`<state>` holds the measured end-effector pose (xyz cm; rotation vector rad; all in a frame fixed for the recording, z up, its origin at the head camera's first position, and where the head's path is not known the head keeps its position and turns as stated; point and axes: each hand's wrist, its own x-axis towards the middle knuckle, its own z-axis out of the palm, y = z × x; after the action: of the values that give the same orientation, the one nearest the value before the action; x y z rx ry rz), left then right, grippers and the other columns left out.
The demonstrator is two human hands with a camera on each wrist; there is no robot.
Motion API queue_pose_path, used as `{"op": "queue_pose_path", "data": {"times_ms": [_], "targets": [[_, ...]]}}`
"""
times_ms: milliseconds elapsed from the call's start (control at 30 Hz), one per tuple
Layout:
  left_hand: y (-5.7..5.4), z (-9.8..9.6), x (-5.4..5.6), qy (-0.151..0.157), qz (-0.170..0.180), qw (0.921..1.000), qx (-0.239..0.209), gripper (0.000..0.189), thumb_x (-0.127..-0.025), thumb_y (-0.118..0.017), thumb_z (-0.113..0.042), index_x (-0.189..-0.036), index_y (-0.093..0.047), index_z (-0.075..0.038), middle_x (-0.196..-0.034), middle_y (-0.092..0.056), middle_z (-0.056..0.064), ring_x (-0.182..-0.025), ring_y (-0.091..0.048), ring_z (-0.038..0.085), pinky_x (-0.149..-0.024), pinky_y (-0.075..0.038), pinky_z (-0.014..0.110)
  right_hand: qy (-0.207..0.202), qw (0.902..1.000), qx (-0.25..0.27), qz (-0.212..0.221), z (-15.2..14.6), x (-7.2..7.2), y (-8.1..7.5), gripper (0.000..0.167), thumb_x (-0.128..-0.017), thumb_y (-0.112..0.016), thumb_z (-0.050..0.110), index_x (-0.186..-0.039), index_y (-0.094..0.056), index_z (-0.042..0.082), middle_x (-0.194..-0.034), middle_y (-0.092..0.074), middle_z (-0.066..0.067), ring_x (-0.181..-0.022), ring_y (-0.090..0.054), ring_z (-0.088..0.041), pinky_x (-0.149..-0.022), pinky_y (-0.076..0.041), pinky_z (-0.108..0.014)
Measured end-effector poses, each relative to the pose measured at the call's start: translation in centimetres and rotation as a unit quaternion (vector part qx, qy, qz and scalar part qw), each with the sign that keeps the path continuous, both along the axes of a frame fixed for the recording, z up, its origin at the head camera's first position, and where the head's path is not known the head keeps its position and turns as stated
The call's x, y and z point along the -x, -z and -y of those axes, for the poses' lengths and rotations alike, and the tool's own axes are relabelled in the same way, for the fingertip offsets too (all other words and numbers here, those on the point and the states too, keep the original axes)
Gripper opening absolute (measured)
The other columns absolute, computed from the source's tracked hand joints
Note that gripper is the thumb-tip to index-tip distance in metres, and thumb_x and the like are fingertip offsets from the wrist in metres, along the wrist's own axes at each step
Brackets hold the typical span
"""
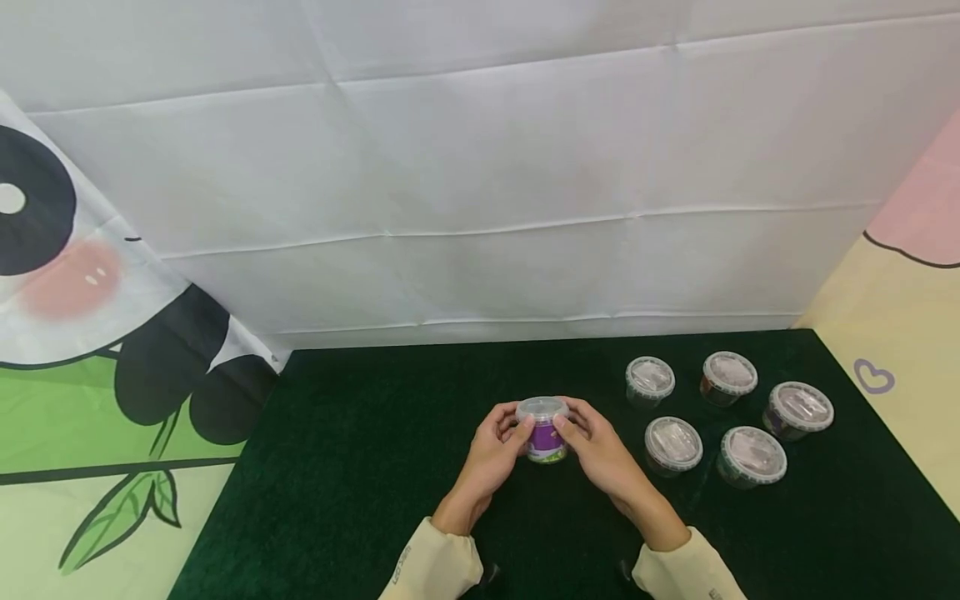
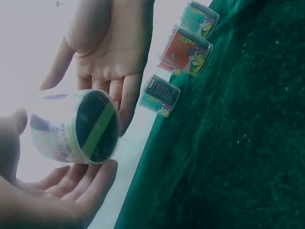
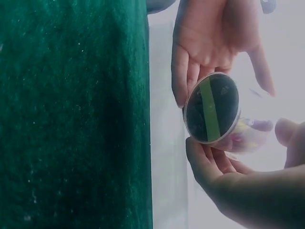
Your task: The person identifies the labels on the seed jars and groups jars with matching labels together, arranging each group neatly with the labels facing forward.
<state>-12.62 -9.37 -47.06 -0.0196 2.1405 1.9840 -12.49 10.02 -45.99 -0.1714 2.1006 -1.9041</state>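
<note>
A small clear plastic tub with a purple and green label is held up between both hands in the head view. My left hand grips its left side, thumb on the front. On the other side my right hand grips it the same way. Its see-through lid faces up. From below, the left wrist view shows the tub's round bottom, dark with a light green stripe across it; the same tub appears in the right wrist view. The fingers behind the tub are partly hidden in the head view.
Several similar lidded tubs stand at the right of the dark green tabletop, among them a red-labelled tub and a teal-labelled tub. A white cloth hangs behind the table, with printed cloths at both sides.
</note>
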Motion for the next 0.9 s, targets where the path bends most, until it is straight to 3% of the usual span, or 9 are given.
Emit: {"op": "queue_pose_path", "data": {"times_ms": [267,567,700,900], "targets": [[0.23,0.15,0.03,-0.019,-0.012,0.9997,0.011,0.046,-0.108,-0.063,-0.031,-0.144,-0.054,-0.004,-0.136,-0.066,0.013,-0.122,-0.067,0.026,-0.107,-0.054,0.046,0.011,0.9998,-0.013,-0.002,0.29,-0.28,-0.28,0.052,-0.114,-0.050,0.029,-0.158,-0.041,0.003,-0.155,-0.052,-0.023,-0.143,-0.051,-0.041,-0.117,-0.043,-0.057],[0.25,-0.26,-0.19,-0.043,-0.049,0.9975,0.027,0.047,-0.102,-0.073,-0.029,-0.137,-0.055,-0.004,-0.128,-0.066,0.012,-0.112,-0.063,0.022,-0.092,-0.052,0.033,0.013,0.9995,-0.024,-0.017,0.84,-0.32,-0.35,0.052,-0.112,-0.055,0.024,-0.156,-0.042,-0.001,-0.160,-0.045,-0.028,-0.149,-0.043,-0.046,-0.120,-0.037,-0.062],[0.28,-0.03,-0.09,-0.025,-0.051,0.9981,0.024,0.048,-0.105,-0.069,-0.033,-0.141,-0.052,-0.005,-0.134,-0.064,0.012,-0.116,-0.062,0.023,-0.095,-0.051,0.034,0.001,0.9997,-0.011,-0.021,0.51,-0.27,-0.32,0.052,-0.113,-0.051,0.025,-0.157,-0.040,-0.002,-0.159,-0.047,-0.027,-0.148,-0.044,-0.044,-0.120,-0.037,-0.060],[0.51,0.45,0.15,0.019,-0.047,0.9986,0.013,0.053,-0.108,-0.062,-0.038,-0.150,-0.050,-0.008,-0.143,-0.062,0.012,-0.126,-0.061,0.024,-0.111,-0.050,0.046,-0.023,0.9995,0.004,-0.020,-0.01,-0.06,-0.39,0.051,-0.115,-0.046,0.027,-0.158,-0.038,-0.001,-0.157,-0.049,-0.026,-0.147,-0.047,-0.043,-0.120,-0.040,-0.057]]}}
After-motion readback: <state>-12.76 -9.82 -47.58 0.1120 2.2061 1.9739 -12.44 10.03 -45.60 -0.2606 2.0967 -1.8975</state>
